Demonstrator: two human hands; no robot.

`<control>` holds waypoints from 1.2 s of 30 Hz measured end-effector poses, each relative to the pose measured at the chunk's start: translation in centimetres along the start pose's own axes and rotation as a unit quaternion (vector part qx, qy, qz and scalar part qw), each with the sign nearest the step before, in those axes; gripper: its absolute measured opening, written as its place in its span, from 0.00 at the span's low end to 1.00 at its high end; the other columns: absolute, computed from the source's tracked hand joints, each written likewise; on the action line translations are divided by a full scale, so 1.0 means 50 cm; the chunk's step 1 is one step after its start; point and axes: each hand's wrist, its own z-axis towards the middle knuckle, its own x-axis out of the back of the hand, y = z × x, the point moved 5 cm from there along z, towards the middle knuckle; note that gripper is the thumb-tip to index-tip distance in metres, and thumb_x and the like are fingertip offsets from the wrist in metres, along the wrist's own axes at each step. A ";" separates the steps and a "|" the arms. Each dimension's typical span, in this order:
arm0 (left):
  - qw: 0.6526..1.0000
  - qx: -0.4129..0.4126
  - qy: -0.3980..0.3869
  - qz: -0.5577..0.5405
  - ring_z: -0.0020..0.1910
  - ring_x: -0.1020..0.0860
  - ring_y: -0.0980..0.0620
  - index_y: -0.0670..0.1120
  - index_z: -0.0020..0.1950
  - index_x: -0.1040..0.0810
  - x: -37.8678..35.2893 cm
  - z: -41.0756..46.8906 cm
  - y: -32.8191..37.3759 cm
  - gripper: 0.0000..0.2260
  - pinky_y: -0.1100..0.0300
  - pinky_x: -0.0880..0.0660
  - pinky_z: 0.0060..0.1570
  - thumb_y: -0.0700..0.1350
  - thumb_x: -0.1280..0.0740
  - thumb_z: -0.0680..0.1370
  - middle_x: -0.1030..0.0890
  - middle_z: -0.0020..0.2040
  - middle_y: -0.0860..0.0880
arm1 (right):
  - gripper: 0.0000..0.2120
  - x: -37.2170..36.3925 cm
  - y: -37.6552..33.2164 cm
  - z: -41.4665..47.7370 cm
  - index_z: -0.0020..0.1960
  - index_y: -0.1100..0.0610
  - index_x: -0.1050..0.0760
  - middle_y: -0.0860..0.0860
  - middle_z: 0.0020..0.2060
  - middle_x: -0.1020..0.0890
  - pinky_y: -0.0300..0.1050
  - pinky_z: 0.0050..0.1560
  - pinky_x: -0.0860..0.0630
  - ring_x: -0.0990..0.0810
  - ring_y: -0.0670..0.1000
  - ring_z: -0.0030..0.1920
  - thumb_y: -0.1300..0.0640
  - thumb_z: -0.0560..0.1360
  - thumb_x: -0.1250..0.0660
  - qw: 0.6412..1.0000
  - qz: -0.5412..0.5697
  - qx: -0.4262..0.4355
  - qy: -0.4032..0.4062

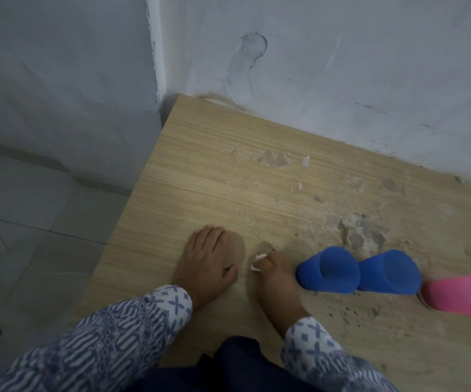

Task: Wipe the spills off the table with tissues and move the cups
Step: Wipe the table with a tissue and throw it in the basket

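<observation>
The right hand (pixel 274 275) pinched a small white tissue (pixel 257 261) between its fingertips, low over the wooden table (pixel 189 165), just left of a blue cup (pixel 327 268). A second blue cup (pixel 388 271) stood right beside the first, then a pink cup (pixel 460 295) (blurred at the frame's edge). The left hand (pixel 209 258) curled over a round tan object (pixel 235 250), thumb at its near side. Greyish spill patches (pixel 361 230) lay behind the cups
</observation>
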 end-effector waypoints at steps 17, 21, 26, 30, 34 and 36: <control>0.991 0.089 0.052 -0.082 0.67 0.30 0.40 0.38 0.67 0.28 0.035 -0.004 -0.037 0.25 0.45 0.38 0.69 0.52 0.48 0.78 0.25 0.66 0.40 | 0.10 0.007 0.016 -0.021 0.54 0.61 0.23 0.57 0.57 0.24 0.40 0.62 0.35 0.27 0.56 0.60 0.67 0.75 0.38 0.999 0.033 -0.028 0.021; 0.991 0.100 0.050 -0.071 0.68 0.30 0.41 0.38 0.67 0.27 0.036 -0.008 -0.063 0.24 0.44 0.36 0.68 0.48 0.49 0.77 0.26 0.66 0.41 | 0.14 0.009 0.022 0.047 0.62 0.65 0.28 0.59 0.64 0.30 0.42 0.68 0.43 0.35 0.57 0.67 0.65 0.78 0.43 0.996 0.043 -0.073 0.004; 0.991 0.123 0.030 -0.036 0.69 0.31 0.39 0.38 0.68 0.29 0.032 -0.003 -0.070 0.25 0.42 0.36 0.68 0.44 0.46 0.73 0.27 0.68 0.40 | 0.16 0.002 0.005 0.038 0.66 0.63 0.31 0.59 0.66 0.31 0.46 0.70 0.41 0.36 0.57 0.67 0.64 0.79 0.44 1.000 -0.003 -0.023 -0.018; 0.992 0.122 0.026 -0.023 0.68 0.30 0.39 0.38 0.67 0.28 0.031 0.000 -0.069 0.25 0.42 0.35 0.66 0.44 0.48 0.73 0.26 0.67 0.40 | 0.16 -0.005 0.012 -0.032 0.62 0.63 0.27 0.60 0.60 0.25 0.55 0.66 0.32 0.27 0.59 0.61 0.67 0.75 0.39 0.999 -0.002 -0.014 0.031; 0.992 0.118 0.029 -0.023 0.68 0.29 0.39 0.38 0.67 0.27 0.032 0.001 -0.068 0.25 0.41 0.35 0.66 0.44 0.48 0.74 0.26 0.67 0.40 | 0.13 0.008 0.007 0.004 0.60 0.58 0.26 0.48 0.62 0.28 0.45 0.69 0.38 0.32 0.50 0.64 0.62 0.77 0.40 0.999 -0.021 0.002 0.029; 0.992 0.117 0.031 -0.024 0.68 0.29 0.38 0.37 0.66 0.27 0.031 0.001 -0.068 0.24 0.41 0.35 0.66 0.44 0.48 0.74 0.26 0.67 0.40 | 0.14 0.019 -0.001 0.041 0.61 0.55 0.27 0.50 0.63 0.28 0.45 0.66 0.36 0.31 0.50 0.63 0.59 0.77 0.40 0.999 -0.014 -0.007 0.028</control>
